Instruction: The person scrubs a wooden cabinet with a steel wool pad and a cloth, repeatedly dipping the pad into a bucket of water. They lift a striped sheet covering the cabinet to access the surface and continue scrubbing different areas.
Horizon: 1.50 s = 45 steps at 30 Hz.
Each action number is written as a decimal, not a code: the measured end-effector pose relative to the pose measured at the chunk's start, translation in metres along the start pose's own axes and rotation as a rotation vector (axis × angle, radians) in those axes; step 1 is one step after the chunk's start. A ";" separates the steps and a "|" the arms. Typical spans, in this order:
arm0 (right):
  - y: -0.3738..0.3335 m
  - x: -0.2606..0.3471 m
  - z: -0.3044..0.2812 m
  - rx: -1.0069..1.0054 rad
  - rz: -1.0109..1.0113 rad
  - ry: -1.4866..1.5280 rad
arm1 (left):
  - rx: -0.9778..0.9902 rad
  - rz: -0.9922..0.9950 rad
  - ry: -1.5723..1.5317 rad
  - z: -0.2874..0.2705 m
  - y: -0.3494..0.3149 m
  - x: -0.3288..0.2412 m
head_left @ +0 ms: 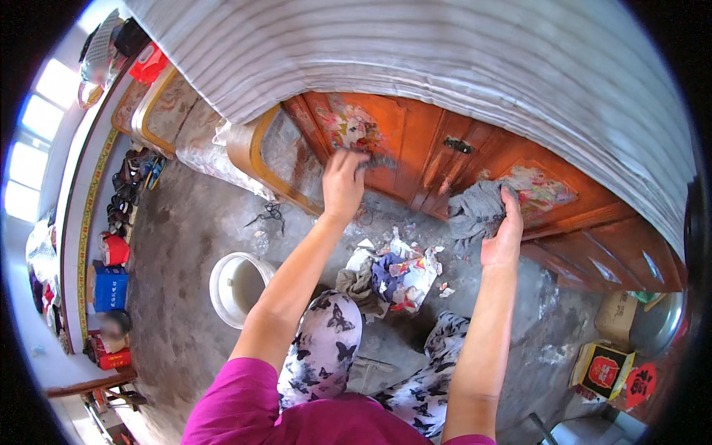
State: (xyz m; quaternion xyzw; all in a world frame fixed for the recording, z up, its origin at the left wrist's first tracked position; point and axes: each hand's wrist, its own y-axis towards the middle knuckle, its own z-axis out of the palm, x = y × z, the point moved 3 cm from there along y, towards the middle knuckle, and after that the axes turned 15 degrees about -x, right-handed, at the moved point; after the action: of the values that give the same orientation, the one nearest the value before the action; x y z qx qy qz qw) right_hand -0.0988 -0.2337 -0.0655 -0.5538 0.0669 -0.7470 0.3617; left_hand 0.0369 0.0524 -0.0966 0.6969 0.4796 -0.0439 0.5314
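Observation:
An orange-brown wooden cabinet (415, 148) stands before me, with torn, peeling floral paper on its doors. My left hand (345, 185) is up at the left door, fingers closed on a small dark wiry pad (381, 162), perhaps a scourer; motion blurs it. A crumpled grey cloth (475, 211) is in my right hand (506, 231), pressed against the lower part of the right door beside another paper remnant (540, 185). Between the doors is a dark metal latch plate (457, 145).
A white bucket (241, 289) stands left of my knees. Rags and torn paper scraps (400, 274) lie on the concrete floor (185, 245) ahead. A striped cloth (415, 52) hangs over the cabinet's top. Shoes (126, 185) and boxes (110, 288) line the left wall; another box (602, 371) sits right.

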 end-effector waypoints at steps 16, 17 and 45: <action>-0.008 0.001 -0.008 -0.066 -0.056 -0.038 | -0.111 0.103 -0.118 -0.003 0.015 -0.034; -0.005 0.000 -0.008 -0.062 -0.076 -0.034 | -0.209 0.166 -0.185 -0.008 0.035 -0.055; -0.016 -0.004 -0.004 -0.103 -0.033 -0.017 | -0.056 0.157 -0.197 -0.002 0.015 -0.045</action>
State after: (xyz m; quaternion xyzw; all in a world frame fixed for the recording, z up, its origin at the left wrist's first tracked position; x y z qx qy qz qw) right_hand -0.1097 -0.2206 -0.0623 -0.5791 0.0929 -0.7437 0.3208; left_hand 0.0225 0.0264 -0.0600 0.7095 0.3700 -0.0571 0.5971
